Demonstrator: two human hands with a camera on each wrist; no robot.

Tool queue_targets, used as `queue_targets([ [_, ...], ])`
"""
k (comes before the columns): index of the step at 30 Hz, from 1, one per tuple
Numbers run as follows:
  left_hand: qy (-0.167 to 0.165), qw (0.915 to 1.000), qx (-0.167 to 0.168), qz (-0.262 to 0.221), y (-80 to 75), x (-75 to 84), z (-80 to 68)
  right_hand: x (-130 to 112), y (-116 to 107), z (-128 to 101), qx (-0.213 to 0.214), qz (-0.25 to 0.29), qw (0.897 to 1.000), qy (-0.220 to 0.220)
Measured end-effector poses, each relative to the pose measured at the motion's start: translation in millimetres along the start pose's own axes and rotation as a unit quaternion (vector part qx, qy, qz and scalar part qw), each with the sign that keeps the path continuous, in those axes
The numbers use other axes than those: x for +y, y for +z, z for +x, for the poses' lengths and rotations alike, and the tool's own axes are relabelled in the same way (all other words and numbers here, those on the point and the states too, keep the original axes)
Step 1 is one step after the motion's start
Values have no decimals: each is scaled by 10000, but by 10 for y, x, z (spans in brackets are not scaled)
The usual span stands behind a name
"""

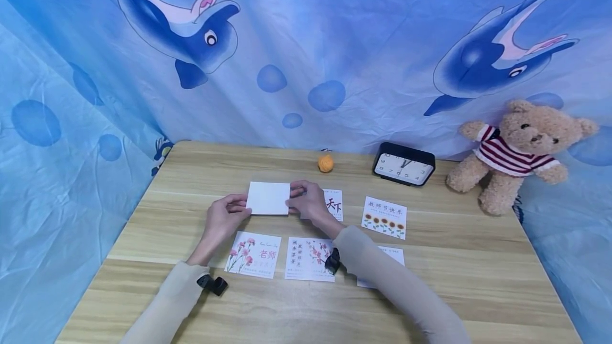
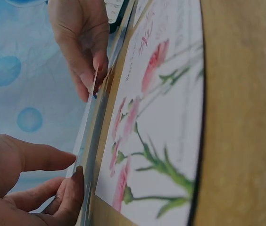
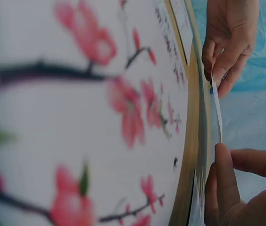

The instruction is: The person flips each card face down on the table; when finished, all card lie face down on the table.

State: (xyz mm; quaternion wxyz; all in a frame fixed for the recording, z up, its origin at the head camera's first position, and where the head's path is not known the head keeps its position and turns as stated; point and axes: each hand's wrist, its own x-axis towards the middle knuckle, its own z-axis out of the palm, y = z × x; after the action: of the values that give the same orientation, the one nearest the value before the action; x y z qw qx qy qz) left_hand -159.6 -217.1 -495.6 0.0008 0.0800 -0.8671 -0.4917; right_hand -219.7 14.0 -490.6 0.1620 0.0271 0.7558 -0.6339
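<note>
A blank white card (image 1: 268,198) is held just above the table (image 1: 478,280), between the far row and the near row of printed cards. Its long axis runs left to right. The left hand (image 1: 224,216) pinches its left edge, thumb over and fingers under; the right hand (image 1: 308,201) pinches its right edge likewise. Neither hand is nearer. The carnation card (image 1: 252,261) and blossom card (image 1: 308,259) lie directly nearward; bare table is seen leftward and farther, short of the orange ball (image 1: 325,163).

clock (image 1: 404,165), teddy bear (image 1: 518,150) — orange ball (image 1: 325,163)
</note>
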Motion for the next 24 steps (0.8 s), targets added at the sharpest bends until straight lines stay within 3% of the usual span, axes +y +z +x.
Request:
queue_targets([
  [14, 239, 9988, -193, 381, 29, 1, 39, -65, -86, 18, -416, -1078, 9933, -19],
  [24, 398, 9960, -182, 776, 25, 9, 57, -90, -110, 56, -744, -879, 9929, 304],
])
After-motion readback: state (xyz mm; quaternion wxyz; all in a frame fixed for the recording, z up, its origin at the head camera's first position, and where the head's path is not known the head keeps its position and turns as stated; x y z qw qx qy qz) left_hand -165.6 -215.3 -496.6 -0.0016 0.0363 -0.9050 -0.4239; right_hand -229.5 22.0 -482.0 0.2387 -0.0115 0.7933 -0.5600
